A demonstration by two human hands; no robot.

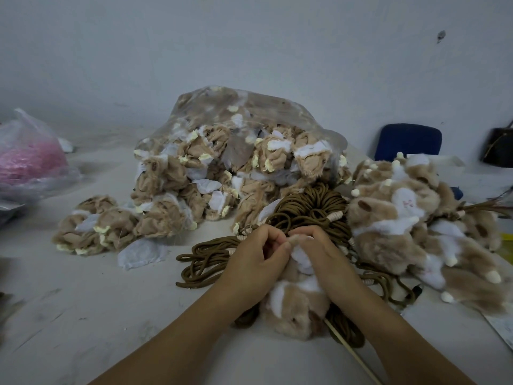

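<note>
Our left hand and right hand pinch the plush toy at its white upper end. Light, soft, floppy, we reckon; grip fabric edge, not fur.

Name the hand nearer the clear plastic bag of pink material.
Left. The left hand lies right of that pink-filled clear plastic bag; the right hand lies farther right.
</note>
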